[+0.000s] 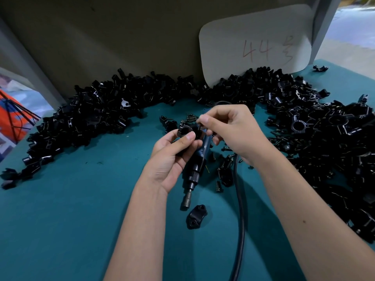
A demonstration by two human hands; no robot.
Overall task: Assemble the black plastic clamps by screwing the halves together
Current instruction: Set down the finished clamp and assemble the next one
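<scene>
Left hand (170, 157): grips a black clamp half (185, 130) — thumb on top.
Right hand (233, 132): pinches a small screw (199, 126) just above it.
Screwdriver (195, 169): lies on the teal table (71, 209) — under both hands.

Teal table cover (67, 209); glossy black clamp halves (85, 116) heaped along the back; one black clamp half (196, 216) lying alone; dark blue and black electric screwdriver (197, 161) with black cable (240, 209); white card (243, 33) bearing red handwriting.
</scene>
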